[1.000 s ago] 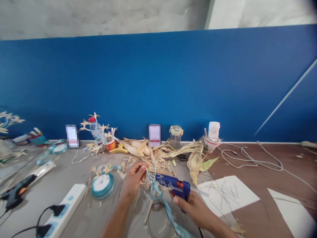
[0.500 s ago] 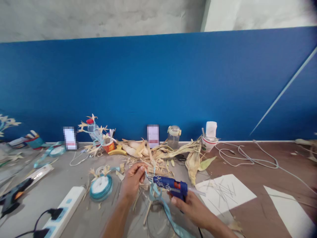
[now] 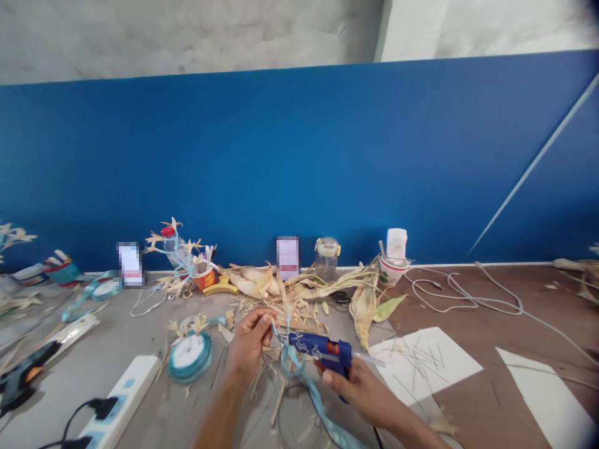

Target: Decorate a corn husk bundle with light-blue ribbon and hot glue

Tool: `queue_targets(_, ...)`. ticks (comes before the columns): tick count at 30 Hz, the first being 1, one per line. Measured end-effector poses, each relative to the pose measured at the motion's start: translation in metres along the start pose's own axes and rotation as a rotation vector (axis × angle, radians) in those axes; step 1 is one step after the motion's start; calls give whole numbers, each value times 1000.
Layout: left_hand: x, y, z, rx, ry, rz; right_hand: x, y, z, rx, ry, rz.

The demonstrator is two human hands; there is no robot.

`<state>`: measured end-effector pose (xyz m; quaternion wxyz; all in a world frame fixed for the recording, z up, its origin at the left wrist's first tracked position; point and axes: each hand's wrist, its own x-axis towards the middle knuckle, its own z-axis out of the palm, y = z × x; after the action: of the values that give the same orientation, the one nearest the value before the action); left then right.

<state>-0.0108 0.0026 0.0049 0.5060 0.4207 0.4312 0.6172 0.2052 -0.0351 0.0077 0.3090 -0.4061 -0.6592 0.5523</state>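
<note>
My right hand [image 3: 350, 385] is wrapped round the grip of a blue glue gun [image 3: 318, 350], whose nozzle points left. A clear glue stick [image 3: 369, 358] juts from its back end. My left hand [image 3: 253, 340] pinches a thin stem partly wound with light blue ribbon, close to the nozzle. From there the blue ribbon [image 3: 316, 399] loops down and trails toward the front edge. Whether the nozzle touches the stem I cannot tell. Left of my hand lies a spool of blue ribbon [image 3: 191, 357] with pale dried-husk flowers [image 3: 199, 323] behind it.
Dried corn husks [image 3: 318, 290] heap up behind my hands. A power strip [image 3: 124, 396] and a black glue gun [image 3: 28, 374] lie at left. White paper with thin wires [image 3: 425, 362] is at right. A clear jar [image 3: 326, 259], cup [image 3: 393, 271] and phone [image 3: 287, 257] stand along the blue partition.
Both hands and the glue gun keep nearly the same pose. The view has shifted very slightly; nothing has been picked up or let go.
</note>
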Motion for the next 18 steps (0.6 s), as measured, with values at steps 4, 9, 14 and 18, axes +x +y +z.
queue_targets(4, 1, 1, 0, -31, -2, 0, 1, 1, -1, 23, 1, -37)
queue_targets(9, 1, -4, -1, 16, -32, 13, 1, 2, 0, 26, 55, -52)
queue_targets(14, 1, -6, -2, 56, -9, 14, 2, 1, 2, 43, 27, -40)
queue_targets(18, 0, -3, -1, 45, -9, 22, 1, -1, 1, 20, 37, -60)
